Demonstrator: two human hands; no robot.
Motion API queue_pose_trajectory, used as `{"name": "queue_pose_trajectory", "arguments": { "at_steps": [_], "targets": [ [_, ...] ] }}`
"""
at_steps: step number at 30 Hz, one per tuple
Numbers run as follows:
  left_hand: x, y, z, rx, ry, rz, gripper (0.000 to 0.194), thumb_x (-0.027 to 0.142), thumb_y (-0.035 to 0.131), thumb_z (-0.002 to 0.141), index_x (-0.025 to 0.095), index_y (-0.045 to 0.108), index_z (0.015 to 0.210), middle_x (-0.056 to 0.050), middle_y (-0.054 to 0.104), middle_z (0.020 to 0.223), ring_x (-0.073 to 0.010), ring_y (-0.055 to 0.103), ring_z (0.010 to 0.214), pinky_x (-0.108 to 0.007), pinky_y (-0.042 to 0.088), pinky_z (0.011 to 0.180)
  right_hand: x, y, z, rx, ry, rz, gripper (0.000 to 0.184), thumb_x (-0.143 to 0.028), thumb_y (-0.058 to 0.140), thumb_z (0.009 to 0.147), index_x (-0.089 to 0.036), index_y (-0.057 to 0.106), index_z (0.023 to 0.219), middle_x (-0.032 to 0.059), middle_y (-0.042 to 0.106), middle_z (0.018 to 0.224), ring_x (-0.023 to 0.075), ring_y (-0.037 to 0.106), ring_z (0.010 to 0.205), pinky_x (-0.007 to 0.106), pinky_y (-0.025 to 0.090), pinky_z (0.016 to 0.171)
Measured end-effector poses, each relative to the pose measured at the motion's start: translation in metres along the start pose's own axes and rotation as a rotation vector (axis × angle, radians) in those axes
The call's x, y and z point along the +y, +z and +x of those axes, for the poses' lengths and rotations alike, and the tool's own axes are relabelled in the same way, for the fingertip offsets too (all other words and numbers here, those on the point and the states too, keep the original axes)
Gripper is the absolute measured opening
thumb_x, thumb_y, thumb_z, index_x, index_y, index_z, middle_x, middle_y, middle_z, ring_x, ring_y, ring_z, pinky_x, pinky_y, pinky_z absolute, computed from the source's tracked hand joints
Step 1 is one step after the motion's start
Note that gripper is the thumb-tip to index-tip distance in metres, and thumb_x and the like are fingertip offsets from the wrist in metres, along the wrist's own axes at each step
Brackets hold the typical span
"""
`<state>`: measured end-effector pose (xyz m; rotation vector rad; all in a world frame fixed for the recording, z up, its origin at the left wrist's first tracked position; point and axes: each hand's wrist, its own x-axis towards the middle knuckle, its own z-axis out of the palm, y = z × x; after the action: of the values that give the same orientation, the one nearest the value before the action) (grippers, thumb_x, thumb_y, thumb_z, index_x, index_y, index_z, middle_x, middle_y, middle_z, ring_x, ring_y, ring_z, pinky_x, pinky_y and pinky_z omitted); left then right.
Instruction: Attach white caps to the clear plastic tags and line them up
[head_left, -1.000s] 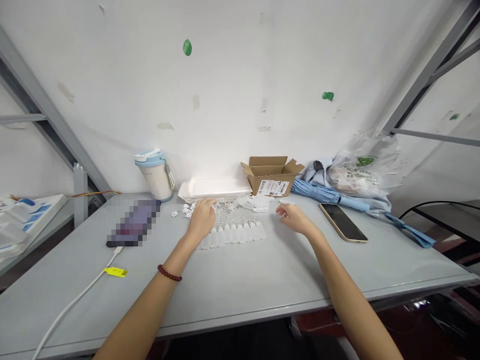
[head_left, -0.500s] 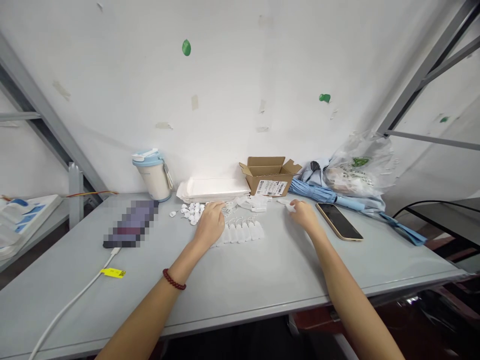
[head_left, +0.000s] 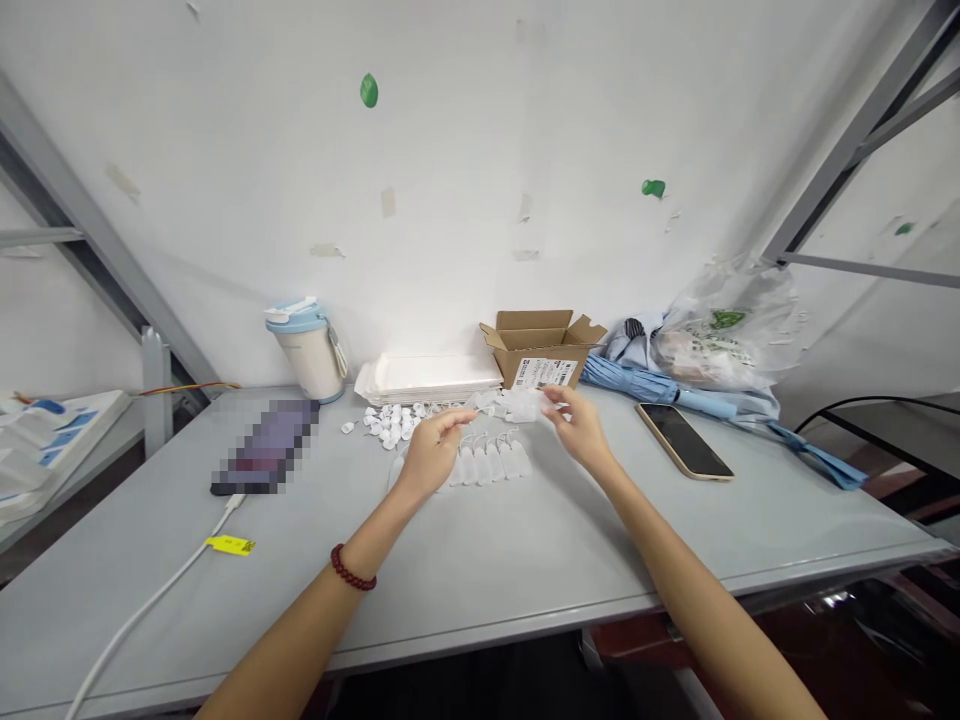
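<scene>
My left hand (head_left: 433, 452) is above the table's middle, thumb and fingertips pinched together; what lies between them is too small to make out. To its right, my right hand (head_left: 577, 428) has thumb and fingers drawn close around something pale that I cannot make out. Just beyond its fingertips are translucent white pieces (head_left: 521, 404). Several flat translucent tags with thin loops (head_left: 489, 464) lie in a row between the hands, the row's left part hidden by my left hand. A heap of small white pieces with short strings (head_left: 391, 424) lies beyond my left hand.
Behind are a stack of white trays (head_left: 435, 377) and an open cardboard box (head_left: 538, 350). A tumbler (head_left: 309, 355) and a pixelated phone (head_left: 268, 450) with a white cable stand left. Right are another phone (head_left: 686, 442), a blue folded umbrella (head_left: 637, 382) and a plastic bag (head_left: 720, 335).
My right hand has moved left and inward from the table's right part. My left hand has drawn slightly toward me and right, and the two hands are closer together.
</scene>
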<state>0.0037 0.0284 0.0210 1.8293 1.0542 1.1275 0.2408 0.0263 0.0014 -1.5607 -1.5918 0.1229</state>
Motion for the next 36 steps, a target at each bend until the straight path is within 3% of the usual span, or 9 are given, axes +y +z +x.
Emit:
{"name": "queue_pose_trajectory", "arguments": {
  "at_steps": [4, 10, 16, 24, 36],
  "targets": [
    [0.002, -0.001, 0.001, 0.003, -0.074, -0.116, 0.033, 0.018, 0.043, 0.074, 0.017, 0.070, 0.094, -0.006, 0.068, 0.106, -0.0210, 0.059, 0.104, -0.037, 0.043, 0.094, -0.020, 0.017, -0.015, -0.063, -0.229, 0.167, 0.026, -0.017, 0.051, 0.080, -0.020, 0.058, 0.105, 0.0083, 0.067, 0.105, 0.0205, 0.063, 0.094, 0.036, 0.052, 0.076],
    [0.003, 0.001, -0.001, -0.010, -0.061, -0.112, 0.033, 0.018, 0.044, 0.074, 0.017, 0.070, 0.094, -0.006, 0.068, 0.107, -0.0207, 0.058, 0.106, -0.036, 0.044, 0.093, -0.027, 0.023, -0.022, -0.058, -0.353, 0.116, 0.023, -0.015, 0.050, 0.083, -0.019, 0.058, 0.104, 0.0094, 0.066, 0.102, 0.0219, 0.061, 0.095, 0.038, 0.051, 0.078],
    [0.006, 0.005, -0.005, -0.032, 0.001, -0.035, 0.029, 0.020, 0.045, 0.078, 0.018, 0.069, 0.094, -0.005, 0.068, 0.107, -0.0204, 0.058, 0.106, -0.034, 0.045, 0.092, -0.025, 0.024, -0.022, -0.059, -0.390, 0.106, 0.024, -0.015, 0.050, 0.083, -0.018, 0.056, 0.107, 0.0106, 0.065, 0.102, 0.0221, 0.061, 0.092, 0.038, 0.051, 0.078],
    [0.007, 0.008, -0.006, -0.052, 0.028, 0.018, 0.023, 0.023, 0.049, 0.079, 0.019, 0.068, 0.089, -0.005, 0.069, 0.102, -0.0209, 0.061, 0.100, -0.034, 0.047, 0.086, -0.039, 0.018, -0.027, -0.189, -0.439, 0.116, 0.041, -0.011, 0.048, 0.085, -0.022, 0.047, 0.125, 0.0097, 0.059, 0.100, 0.0218, 0.056, 0.094, 0.040, 0.049, 0.081],
    [0.007, 0.011, -0.008, 0.003, 0.056, 0.072, 0.018, 0.030, 0.053, 0.080, 0.019, 0.067, 0.081, -0.004, 0.070, 0.091, -0.0197, 0.062, 0.090, -0.030, 0.048, 0.076, -0.046, 0.016, -0.030, -0.238, -0.442, 0.168, 0.033, -0.013, 0.049, 0.084, -0.020, 0.053, 0.117, 0.0080, 0.058, 0.094, 0.0203, 0.057, 0.090, 0.036, 0.048, 0.079]
  ]
}}
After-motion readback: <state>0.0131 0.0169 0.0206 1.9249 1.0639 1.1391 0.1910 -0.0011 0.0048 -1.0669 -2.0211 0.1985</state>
